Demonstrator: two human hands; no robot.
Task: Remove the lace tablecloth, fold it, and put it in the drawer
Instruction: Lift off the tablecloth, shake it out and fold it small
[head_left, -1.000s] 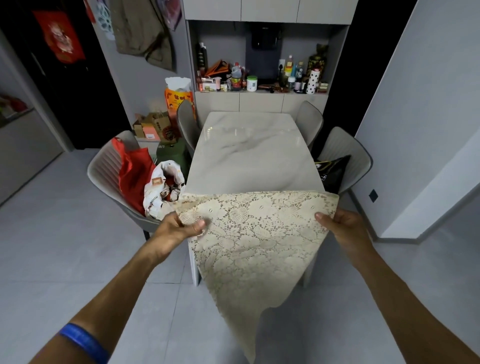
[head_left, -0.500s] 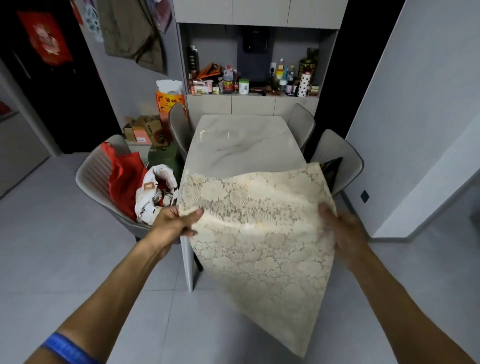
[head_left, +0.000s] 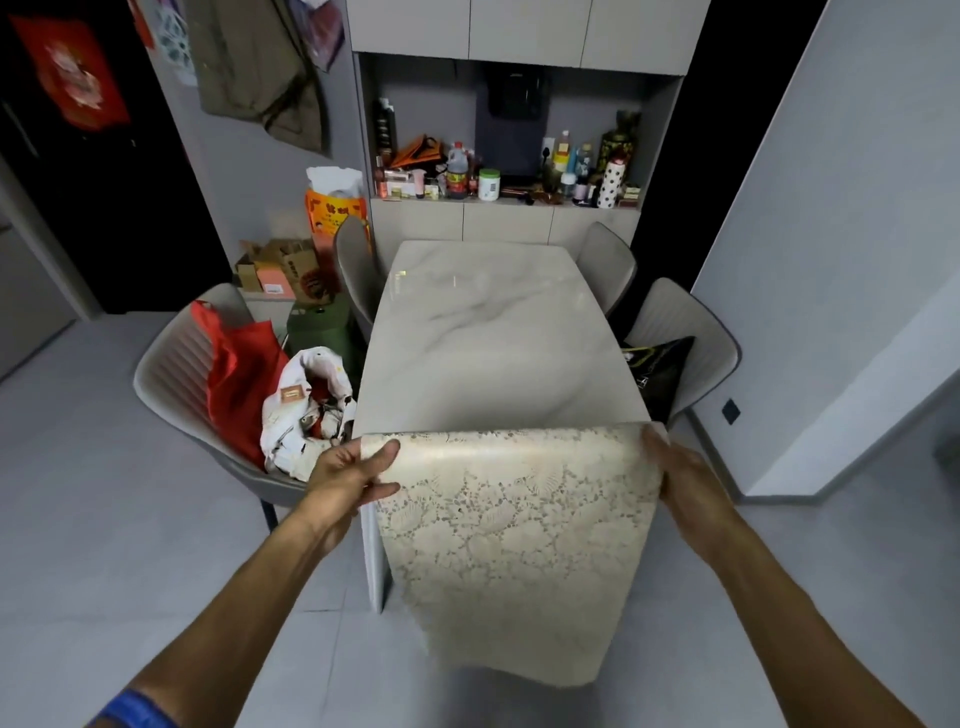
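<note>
The cream lace tablecloth (head_left: 514, 551) hangs folded in front of me, off the near end of the marble table (head_left: 493, 338). My left hand (head_left: 348, 475) pinches its upper left corner, thumb on top. Its upper right corner is held by my right hand (head_left: 678, 475). The top edge is stretched level between both hands, and the lower end hangs free above the floor. No drawer can be picked out with certainty; flat cabinet fronts (head_left: 504, 223) sit below the shelf behind the table.
Grey chairs surround the table: one at left (head_left: 171, 374) holds a red bag (head_left: 234, 374) and a white bag (head_left: 306, 405), one at right (head_left: 691, 332) holds a black bag (head_left: 660, 369). Boxes (head_left: 280, 270) sit by the left wall. The back shelf (head_left: 509, 171) is crowded with bottles.
The cloth, earlier hanging skewed to a point, now hangs as a squarer folded panel. Both hands have levelled its top edge and the view has drawn closer to the table end.
</note>
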